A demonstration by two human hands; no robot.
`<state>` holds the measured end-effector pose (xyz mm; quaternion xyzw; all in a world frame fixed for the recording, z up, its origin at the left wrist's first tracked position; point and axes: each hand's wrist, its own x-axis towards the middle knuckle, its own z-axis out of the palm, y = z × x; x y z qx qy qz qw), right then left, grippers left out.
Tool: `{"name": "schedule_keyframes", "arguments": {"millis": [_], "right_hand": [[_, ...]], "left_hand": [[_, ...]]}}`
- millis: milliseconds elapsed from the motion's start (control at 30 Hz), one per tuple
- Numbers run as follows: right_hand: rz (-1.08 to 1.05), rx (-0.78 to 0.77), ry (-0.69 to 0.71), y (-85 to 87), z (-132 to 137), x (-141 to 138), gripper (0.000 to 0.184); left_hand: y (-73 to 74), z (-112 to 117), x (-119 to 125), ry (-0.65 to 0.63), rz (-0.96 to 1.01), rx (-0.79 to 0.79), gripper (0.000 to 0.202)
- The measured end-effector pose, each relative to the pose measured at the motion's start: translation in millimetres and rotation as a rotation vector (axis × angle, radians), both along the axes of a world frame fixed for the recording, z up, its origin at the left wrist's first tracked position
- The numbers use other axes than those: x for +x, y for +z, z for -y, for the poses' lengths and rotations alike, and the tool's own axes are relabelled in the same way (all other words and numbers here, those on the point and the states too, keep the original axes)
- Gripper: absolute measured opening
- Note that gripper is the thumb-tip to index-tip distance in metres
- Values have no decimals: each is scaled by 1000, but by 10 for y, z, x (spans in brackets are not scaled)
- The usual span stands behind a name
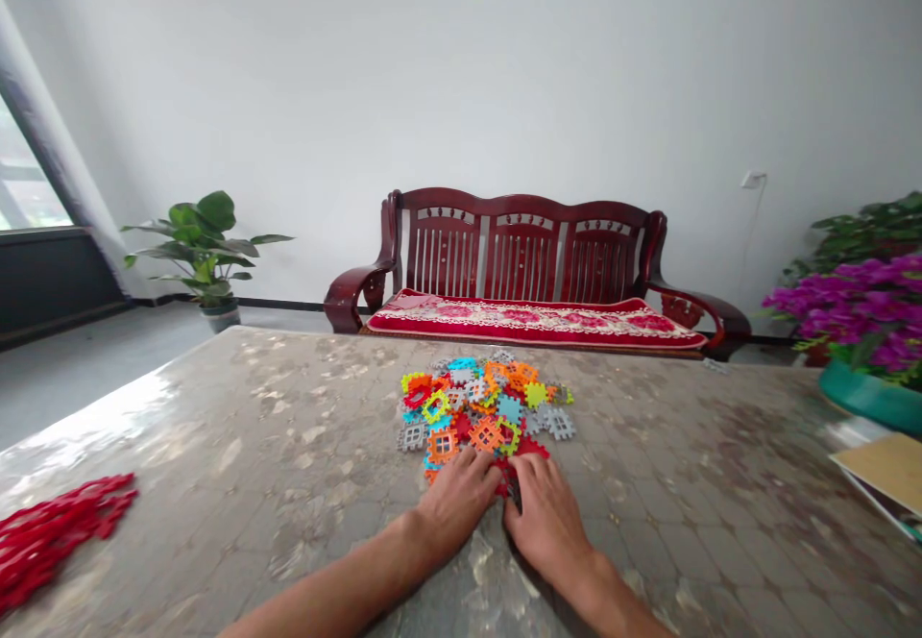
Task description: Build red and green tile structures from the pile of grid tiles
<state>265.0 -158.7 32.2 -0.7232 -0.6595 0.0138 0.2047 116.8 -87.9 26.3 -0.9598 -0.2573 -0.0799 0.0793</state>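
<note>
A heap of interlocking plastic puzzle tiles [486,434] in orange, red, grey, blue and lime lies on the table. My left hand [465,484] rests at the heap's near edge, fingers curled down and fingertips against a red tile [502,477]. Close on its right, my right hand [547,505] has its thumb and fingers bent round the same red part of the heap. A dark piece shows by the right thumb. The undersides of both hands are hidden, so the exact grip is partly out of sight. Another red tile [531,447] lies just beyond the right fingers.
Red linked pieces [58,532] lie in a pile at the table's left. The patterned table [288,484] has a cardboard-coloured packet [885,470] and purple flowers in a teal pot [875,396] at right. Beyond stand a wooden bench [522,254] and a potted plant [206,249].
</note>
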Motion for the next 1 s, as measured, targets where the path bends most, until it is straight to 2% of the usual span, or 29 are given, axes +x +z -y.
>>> {"name": "schedule_keyframes", "arguments": {"millis": [167, 267, 333, 433, 533, 600, 700, 833, 1000], "right_hand": [[-67, -16, 6, -42, -29, 85, 49], [-115, 15, 5, -21, -79, 169, 48], [-136, 90, 3, 18, -135, 221, 47], [-149, 284, 16, 47, -258, 309, 46], [-117, 498, 7, -37, -361, 436, 46], [-55, 549, -35, -145, -374, 523, 48], [44, 458, -34, -289, -315, 595, 48], [110, 292, 73, -349, -241, 581, 34], [152, 272, 85, -389, -271, 608, 29]], "left_hand": [[-1, -23, 28, -90, -56, 73, 12], [28, -54, 67, -84, -34, 33, 11], [71, -90, 112, -45, 18, -13, 13], [172, -184, 184, 63, 126, -87, 16], [260, -326, 218, 187, 302, -165, 14], [273, -427, 205, 242, 425, -201, 15], [216, -540, 139, 275, 533, -237, 21], [112, -560, 4, 212, 578, -269, 30], [116, -482, -281, 232, 576, -307, 35]]}}
